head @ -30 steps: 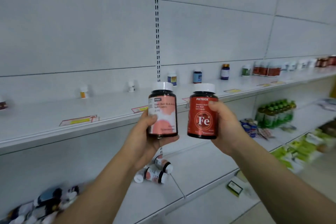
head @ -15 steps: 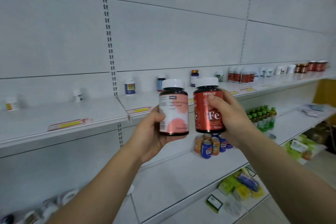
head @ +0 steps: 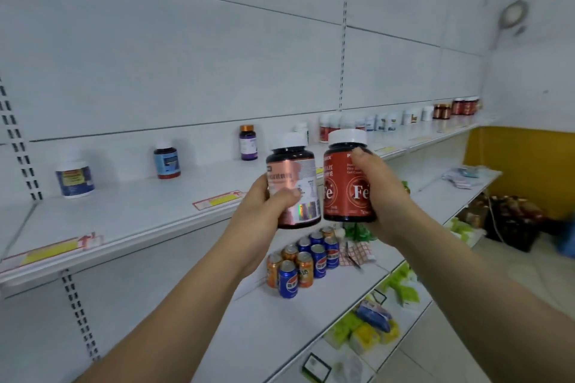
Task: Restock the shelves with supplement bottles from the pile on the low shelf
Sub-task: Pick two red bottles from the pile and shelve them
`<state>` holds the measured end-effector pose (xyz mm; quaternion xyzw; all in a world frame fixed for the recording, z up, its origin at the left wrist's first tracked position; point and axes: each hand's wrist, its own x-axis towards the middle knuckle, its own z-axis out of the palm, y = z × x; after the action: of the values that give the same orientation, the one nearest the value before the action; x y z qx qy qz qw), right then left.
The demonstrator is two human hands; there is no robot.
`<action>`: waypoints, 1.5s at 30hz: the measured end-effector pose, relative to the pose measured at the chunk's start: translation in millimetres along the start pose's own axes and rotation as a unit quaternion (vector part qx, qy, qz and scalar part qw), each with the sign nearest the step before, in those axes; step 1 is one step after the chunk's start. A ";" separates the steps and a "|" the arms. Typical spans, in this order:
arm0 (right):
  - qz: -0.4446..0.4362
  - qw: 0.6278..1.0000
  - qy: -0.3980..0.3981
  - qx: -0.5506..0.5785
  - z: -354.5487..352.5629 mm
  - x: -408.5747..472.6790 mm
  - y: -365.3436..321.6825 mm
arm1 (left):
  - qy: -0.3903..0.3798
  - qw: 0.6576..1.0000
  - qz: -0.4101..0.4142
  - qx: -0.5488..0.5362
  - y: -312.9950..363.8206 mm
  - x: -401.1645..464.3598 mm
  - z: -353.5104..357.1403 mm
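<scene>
White panelled shop wall, long white upper shelf (head: 149, 211) running off to the right, sparsely stocked with single bottles. Lower shelf carries a cluster of blue and orange drink cans (head: 303, 261).

I have both hands raised in front of that upper shelf. Left hand (head: 261, 221) wraps the dark bottle with the pink label and white cap (head: 294, 186), thumb across the label front. Right hand (head: 378, 193) wraps the dark bottle with the red "Fe" label and white cap (head: 347, 180), fingers curled round its right side. Both upright, side by side, just about touching.

Risks, as I judge them: bottles knocking together and slipping, dropping onto the cans below; or setting one down at the wrong price tag.
</scene>
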<state>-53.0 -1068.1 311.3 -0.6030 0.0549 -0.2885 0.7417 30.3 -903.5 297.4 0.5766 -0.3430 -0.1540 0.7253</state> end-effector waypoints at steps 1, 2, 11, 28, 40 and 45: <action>-0.005 1.000 0.003 -0.007 -7.0 11.2 0.2 | -0.002 1.000 0.007 0.013 -5.2 13.9 3.7; -0.010 1.000 0.008 -0.012 -14.7 23.6 0.4 | -0.002 1.000 0.012 0.020 -10.2 28.8 7.5; -0.017 0.998 0.061 -0.015 -108.8 121.7 -6.0 | -0.015 1.000 0.003 -0.020 -57.2 145.7 68.9; -0.016 0.993 0.108 -0.046 -444.0 227.4 -71.4 | -0.068 0.996 -0.019 -0.054 -146.5 315.9 371.0; -0.054 0.969 0.215 -0.111 -683.3 338.0 -92.3 | -0.129 0.988 -0.039 -0.078 -242.0 491.7 580.3; -0.077 0.959 0.229 -0.150 -787.5 422.7 -104.8 | -0.138 0.984 -0.038 -0.102 -287.5 603.6 664.9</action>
<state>-79.3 -1967.6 311.1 -0.6279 0.2194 -0.4633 0.5856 63.8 -1845.8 286.0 0.4857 -0.3997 -0.2937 0.7197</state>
